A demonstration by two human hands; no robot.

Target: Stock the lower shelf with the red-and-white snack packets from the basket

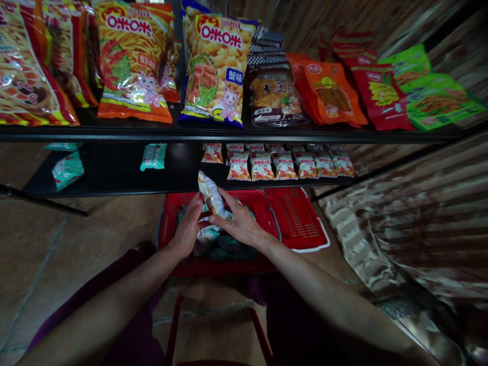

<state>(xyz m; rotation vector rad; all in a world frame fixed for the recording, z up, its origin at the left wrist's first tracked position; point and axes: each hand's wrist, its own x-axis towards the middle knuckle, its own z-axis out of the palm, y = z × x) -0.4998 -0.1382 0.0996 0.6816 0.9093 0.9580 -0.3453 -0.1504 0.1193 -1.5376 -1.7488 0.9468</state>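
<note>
Above a red basket (163, 223), a small white-and-orange snack packet (211, 193) is held tilted between my two hands. My left hand (188, 223) is closed at the packet's left side, fingertips against its lower edge. My right hand (241, 222) grips it from the right, with the thumb below and fingers along the side. Teal packets (229, 249) lie in the basket under my hands, partly hidden by them.
On the lower black shelf (183, 175), small packets (262, 166) stand in rows at the right, with teal packets (153, 156) to the left. Large snack bags (217, 71) fill the upper shelf. Another red basket (295, 218) with a white handle sits at the right, beside corrugated cladding (381, 234).
</note>
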